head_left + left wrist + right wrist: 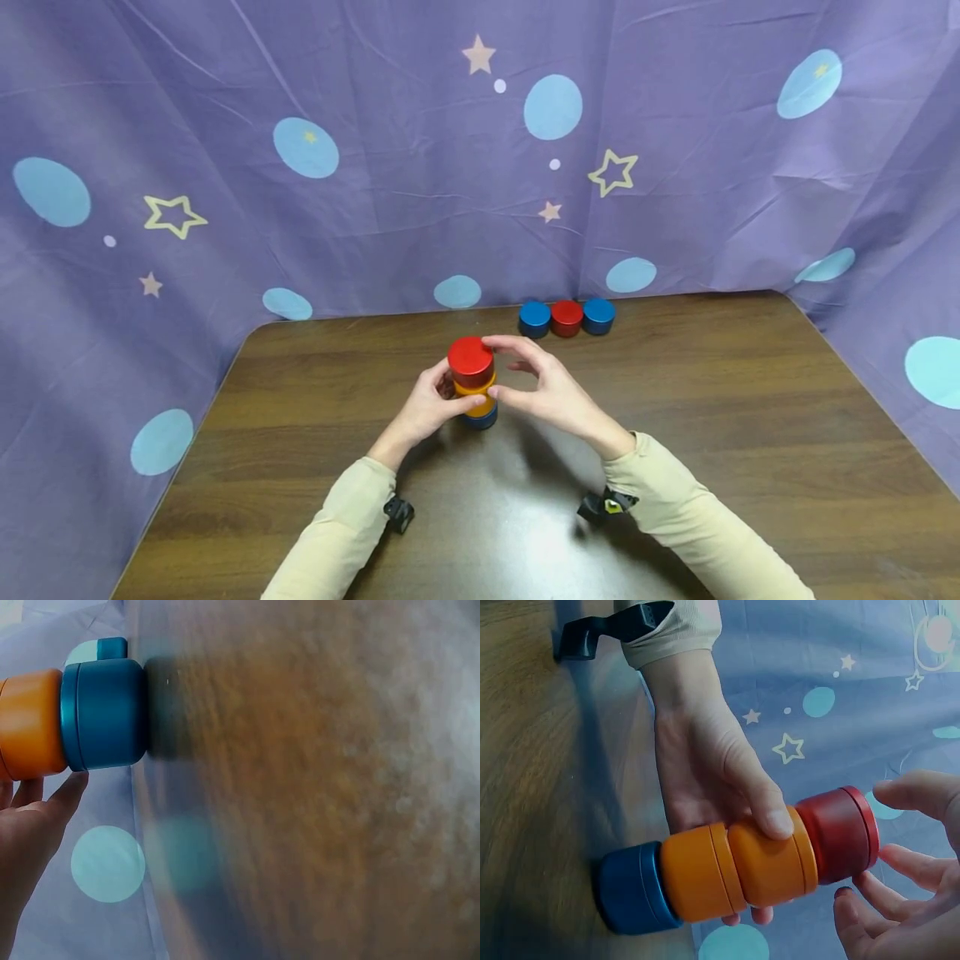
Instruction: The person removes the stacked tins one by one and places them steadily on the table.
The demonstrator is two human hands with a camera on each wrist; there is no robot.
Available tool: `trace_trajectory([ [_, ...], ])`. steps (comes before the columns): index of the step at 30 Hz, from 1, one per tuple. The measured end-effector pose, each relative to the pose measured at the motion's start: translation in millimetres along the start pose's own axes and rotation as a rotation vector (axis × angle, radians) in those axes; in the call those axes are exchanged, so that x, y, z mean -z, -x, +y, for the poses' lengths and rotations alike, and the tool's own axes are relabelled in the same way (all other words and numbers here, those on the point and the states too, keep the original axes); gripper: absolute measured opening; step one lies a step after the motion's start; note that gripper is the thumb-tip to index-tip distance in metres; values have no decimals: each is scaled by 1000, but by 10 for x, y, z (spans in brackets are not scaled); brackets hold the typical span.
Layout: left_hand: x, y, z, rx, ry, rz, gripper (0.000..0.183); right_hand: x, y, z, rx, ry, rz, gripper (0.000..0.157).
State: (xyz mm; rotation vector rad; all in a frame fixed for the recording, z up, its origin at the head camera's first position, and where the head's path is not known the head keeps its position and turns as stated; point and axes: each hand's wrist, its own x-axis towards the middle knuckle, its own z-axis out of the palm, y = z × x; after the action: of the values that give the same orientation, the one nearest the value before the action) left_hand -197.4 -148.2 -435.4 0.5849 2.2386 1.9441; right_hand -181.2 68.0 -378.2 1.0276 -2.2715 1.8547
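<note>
A stack of round canisters stands upright on the table: a dark blue canister (634,889) at the base, an orange canister (701,874) and a second orange canister (769,862) above it, and a red canister (471,361) on top. My left hand (431,407) grips the stack at the orange part, its thumb across the upper orange canister. Around the red canister, my right hand (553,392) holds its fingers spread, with some fingertips at its edge and the thumb close beside the stack. The far side of the left fingers is partly hidden.
Behind the stack, near the table's back edge, sit a blue canister (535,319), a red canister (566,318) and another blue canister (598,317) in a row. A purple curtain (390,167) surrounds the wooden table (712,375).
</note>
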Motion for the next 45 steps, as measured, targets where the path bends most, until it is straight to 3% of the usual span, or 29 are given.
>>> trace_trajectory([
  [10, -9, 5, -26, -48, 7, -7, 51, -137, -79, 78, -30, -2, 36, 67],
  [21, -27, -11, -40, -67, -4, 7, 48, -228, -123, 100, -55, -57, 128, 59],
  [39, -7, -18, -29, -77, 25, -11, 55, -127, -19, 43, -63, -58, 183, 56],
  [45, 1, -1, -12, -51, -4, -8, 57, -61, 13, -275, -110, -55, 187, 53],
])
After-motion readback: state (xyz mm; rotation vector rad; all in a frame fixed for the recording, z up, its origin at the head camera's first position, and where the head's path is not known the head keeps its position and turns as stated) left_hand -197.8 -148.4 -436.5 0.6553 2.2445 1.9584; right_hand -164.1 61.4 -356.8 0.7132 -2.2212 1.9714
